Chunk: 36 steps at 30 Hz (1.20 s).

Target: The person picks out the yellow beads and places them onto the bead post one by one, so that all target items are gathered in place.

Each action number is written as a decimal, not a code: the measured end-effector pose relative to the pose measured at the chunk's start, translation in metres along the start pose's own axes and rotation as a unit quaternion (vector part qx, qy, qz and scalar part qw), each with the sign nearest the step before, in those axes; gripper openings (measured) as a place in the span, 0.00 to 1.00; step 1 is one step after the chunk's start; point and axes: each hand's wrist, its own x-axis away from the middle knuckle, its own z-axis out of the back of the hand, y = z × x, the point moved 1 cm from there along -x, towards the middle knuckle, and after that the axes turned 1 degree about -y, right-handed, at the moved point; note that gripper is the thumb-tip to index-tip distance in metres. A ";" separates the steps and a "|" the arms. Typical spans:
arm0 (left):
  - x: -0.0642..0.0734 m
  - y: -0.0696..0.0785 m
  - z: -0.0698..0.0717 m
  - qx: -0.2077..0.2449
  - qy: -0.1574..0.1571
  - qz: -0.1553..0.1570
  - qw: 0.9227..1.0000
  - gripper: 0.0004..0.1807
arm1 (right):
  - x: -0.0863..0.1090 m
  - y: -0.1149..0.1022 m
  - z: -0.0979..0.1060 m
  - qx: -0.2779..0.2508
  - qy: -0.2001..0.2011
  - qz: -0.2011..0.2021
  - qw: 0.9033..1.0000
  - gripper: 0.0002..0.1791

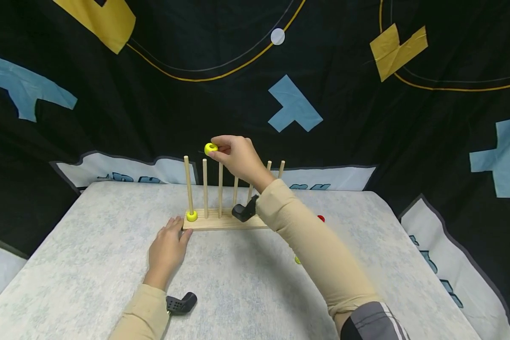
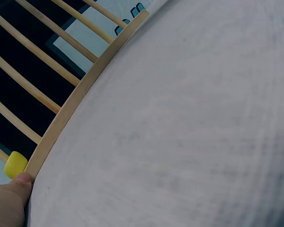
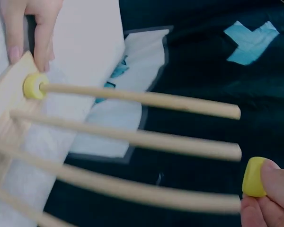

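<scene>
A wooden stand with a row of upright pegs has its flat base [image 1: 225, 223] on the table. My left hand [image 1: 167, 250] holds the base's left end, thumb at the front edge and fingers at the end. Low on the leftmost peg [image 1: 188, 184] sits a yellow bead [image 1: 191, 216], down against the base. Between thumb and fingertips, my right hand [image 1: 240, 158] pinches a second yellow bead [image 1: 207, 150], its hole showing. In the right wrist view this pinched bead [image 3: 252, 178] is just beyond the peg tips, apart from them. My right forearm hides part of the stand's right side.
A red bead [image 1: 320, 218] lies on the table [image 1: 110, 236] right of the stand. Nearer, a yellow-green piece [image 1: 297, 260] is partly covered by my right sleeve [image 1: 318, 241]. Behind the table hangs a black cloth [image 1: 221, 108] with colored patches.
</scene>
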 end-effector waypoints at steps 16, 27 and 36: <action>-0.002 0.001 -0.002 -0.002 0.000 0.000 1.000 0.29 | -0.012 -0.024 -0.032 0.000 -0.031 0.020 0.999 0.24; -0.003 0.001 -0.005 0.000 -0.002 0.000 1.000 0.30 | -0.009 -0.017 -0.034 0.049 -0.020 0.037 0.998 0.23; -0.002 0.000 -0.001 -0.005 0.004 -0.002 1.000 0.30 | -0.001 -0.013 -0.023 0.073 0.022 0.083 0.994 0.24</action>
